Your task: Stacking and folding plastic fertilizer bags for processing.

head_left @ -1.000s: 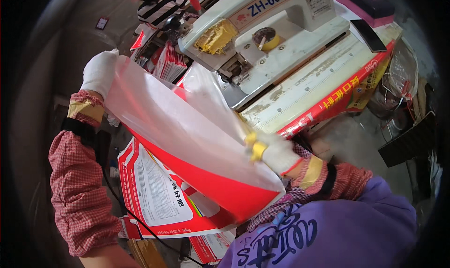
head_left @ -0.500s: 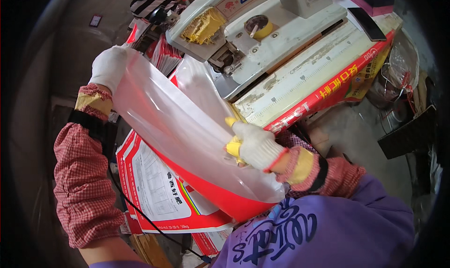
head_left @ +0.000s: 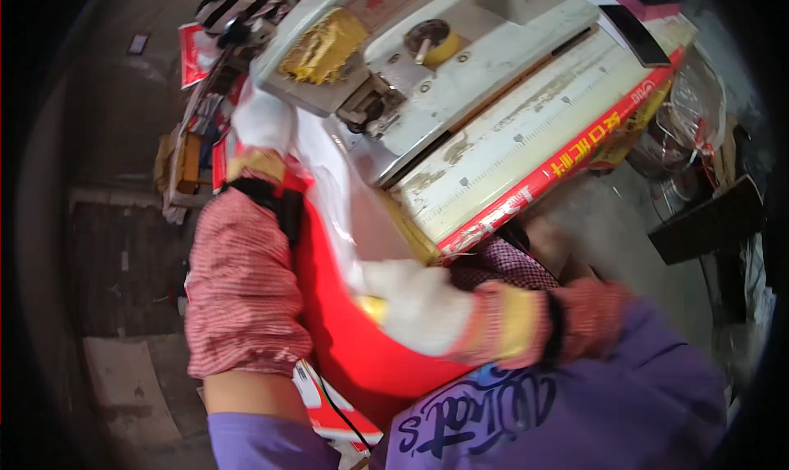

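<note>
A red and white woven plastic sack [head_left: 345, 347] hangs slantwise in front of me, its pale inner side showing next to the sewing machine [head_left: 493, 67]. My left hand [head_left: 263, 121], in a white knit glove, is closed on the sack's far end, close to the machine's head; its fingers are partly hidden and blurred. Nearer my body, my right hand [head_left: 423, 306] is closed at the sack's near edge. Its glove has yellow fingertips, and motion smears it. Red checked sleeve covers wrap both forearms.
A dark phone [head_left: 634, 34] lies on the machine table's far right end. On the machine's base sits a yellow tape roll [head_left: 444, 47]. Printed sacking in red and yellow [head_left: 567, 162] covers the table's front edge. Another person [head_left: 238, 2] is at the far left.
My left hand has swung right and inward toward the machine's head, carrying the sack's far end. The right hand has shifted slightly left and down. The sack now shows more of its red outside.
</note>
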A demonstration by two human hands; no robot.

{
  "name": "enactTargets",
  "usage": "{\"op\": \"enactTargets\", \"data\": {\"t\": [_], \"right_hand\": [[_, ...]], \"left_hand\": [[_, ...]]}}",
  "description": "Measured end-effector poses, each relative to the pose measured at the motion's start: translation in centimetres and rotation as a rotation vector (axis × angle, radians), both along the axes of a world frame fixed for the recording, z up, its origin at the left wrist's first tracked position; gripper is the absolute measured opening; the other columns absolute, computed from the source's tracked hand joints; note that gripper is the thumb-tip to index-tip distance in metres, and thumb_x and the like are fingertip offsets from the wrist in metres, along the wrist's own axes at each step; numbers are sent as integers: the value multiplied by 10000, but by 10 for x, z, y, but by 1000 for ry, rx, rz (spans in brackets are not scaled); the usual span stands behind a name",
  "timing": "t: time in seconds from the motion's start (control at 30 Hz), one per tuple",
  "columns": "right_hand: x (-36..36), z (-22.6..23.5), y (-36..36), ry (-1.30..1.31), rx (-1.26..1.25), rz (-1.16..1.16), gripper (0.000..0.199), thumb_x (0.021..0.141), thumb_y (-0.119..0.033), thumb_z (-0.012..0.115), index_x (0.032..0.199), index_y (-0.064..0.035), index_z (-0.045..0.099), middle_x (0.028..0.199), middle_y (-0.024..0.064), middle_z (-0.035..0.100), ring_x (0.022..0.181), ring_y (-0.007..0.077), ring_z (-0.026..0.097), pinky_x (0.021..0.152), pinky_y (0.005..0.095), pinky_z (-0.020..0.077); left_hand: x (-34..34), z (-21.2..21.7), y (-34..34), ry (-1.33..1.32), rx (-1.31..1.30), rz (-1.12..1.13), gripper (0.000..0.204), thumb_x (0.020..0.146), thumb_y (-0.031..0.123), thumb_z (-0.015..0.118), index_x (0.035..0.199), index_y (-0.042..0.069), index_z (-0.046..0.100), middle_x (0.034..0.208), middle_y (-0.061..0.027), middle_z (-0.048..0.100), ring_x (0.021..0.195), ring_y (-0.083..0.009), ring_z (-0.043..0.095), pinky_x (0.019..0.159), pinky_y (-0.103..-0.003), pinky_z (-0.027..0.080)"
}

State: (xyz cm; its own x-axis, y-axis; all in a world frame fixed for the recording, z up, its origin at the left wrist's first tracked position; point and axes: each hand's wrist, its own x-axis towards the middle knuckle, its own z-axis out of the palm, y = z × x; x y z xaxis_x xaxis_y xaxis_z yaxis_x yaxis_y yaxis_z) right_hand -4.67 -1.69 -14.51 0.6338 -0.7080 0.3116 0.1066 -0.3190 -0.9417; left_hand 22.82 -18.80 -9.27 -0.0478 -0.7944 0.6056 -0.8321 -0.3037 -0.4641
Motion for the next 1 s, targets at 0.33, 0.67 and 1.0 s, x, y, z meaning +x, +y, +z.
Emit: {"op": "enactTargets", "data": {"t": [0.33,0.67,1.0], "right_hand": [[-125,-81,-28,353,1116,51,246,784,-127,631,1019,-56,616,879,32,624,799,78,545,738,229,445],[-120,-40,-25,790,-46,-106,298,725,-135,584,1018,-101,625,685,157,594,641,323,598,568,357,498],[-76,-37,-39,978,-106,123,326,743,-225,593,1020,-54,576,697,113,600,648,288,607,576,362,481]], "left_hand": [[1,-87,5,411,208,-454,90,721,116,555,790,109,613,723,-132,587,702,-326,577,552,-407,441],[-12,-68,14,313,281,-352,109,671,172,608,770,137,638,691,-122,593,646,-339,577,552,-406,459],[7,-61,-10,300,554,-208,205,789,208,496,929,143,632,863,-164,628,840,-346,599,743,-394,478]]}}
